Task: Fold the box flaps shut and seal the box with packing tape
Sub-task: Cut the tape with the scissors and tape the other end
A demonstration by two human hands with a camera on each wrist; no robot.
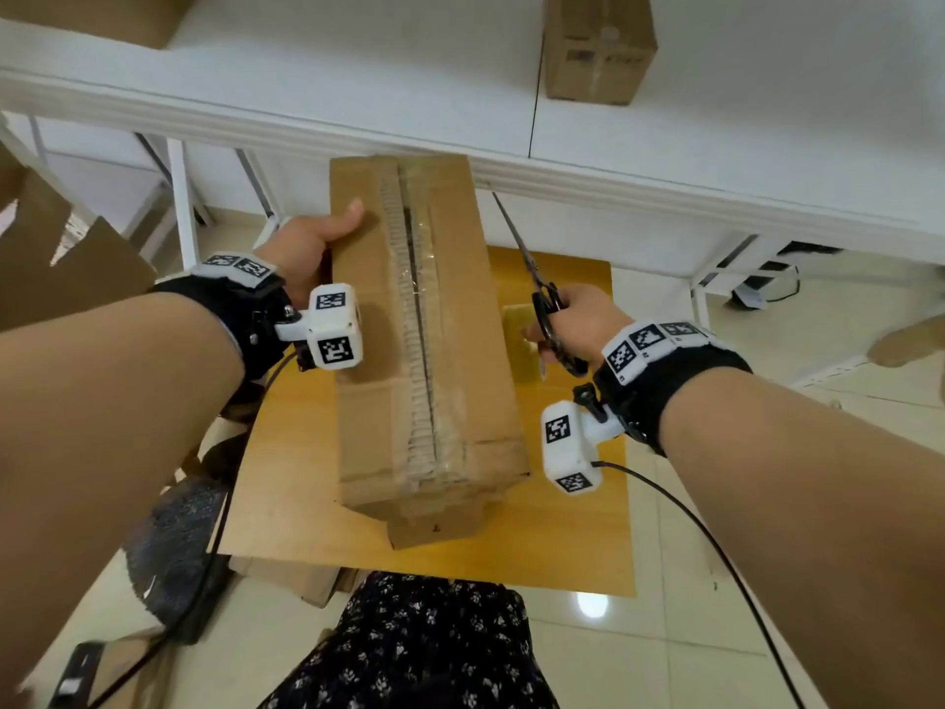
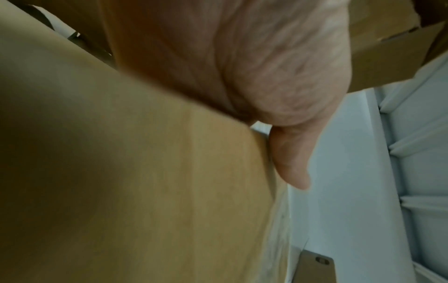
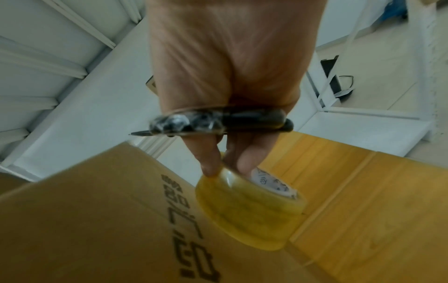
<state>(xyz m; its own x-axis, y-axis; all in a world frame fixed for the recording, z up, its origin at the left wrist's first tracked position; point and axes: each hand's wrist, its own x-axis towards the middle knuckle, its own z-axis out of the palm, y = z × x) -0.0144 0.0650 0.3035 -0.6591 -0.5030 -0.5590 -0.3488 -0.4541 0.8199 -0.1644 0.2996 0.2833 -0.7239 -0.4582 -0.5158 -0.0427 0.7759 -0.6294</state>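
Note:
A long cardboard box [image 1: 368, 401] lies on a small wooden table [image 1: 572, 514], its top flaps folded shut, with wrinkled clear tape along the centre seam [image 1: 424, 350]. My left hand [image 1: 327, 237] grips the box's left side, with the thumb [image 2: 293, 162] over its top edge and the box wall [image 2: 145, 181] against my palm. Right of the box, my right hand [image 1: 567, 324] holds black scissors [image 1: 526, 258], blades pointing away. The same hand's fingers [image 3: 208, 162] pinch a clear tape roll [image 3: 249, 208] that sits on the table [image 3: 375, 201] beside the box [image 3: 97, 220].
A white table [image 1: 665, 161] runs across just behind the box, with another cardboard box [image 1: 598, 48] on it. Loose cardboard [image 1: 66, 268] stands at the left. Wrist-camera cables trail over the tiled floor [image 1: 767, 580]. My patterned clothing [image 1: 424, 647] is at the table's near edge.

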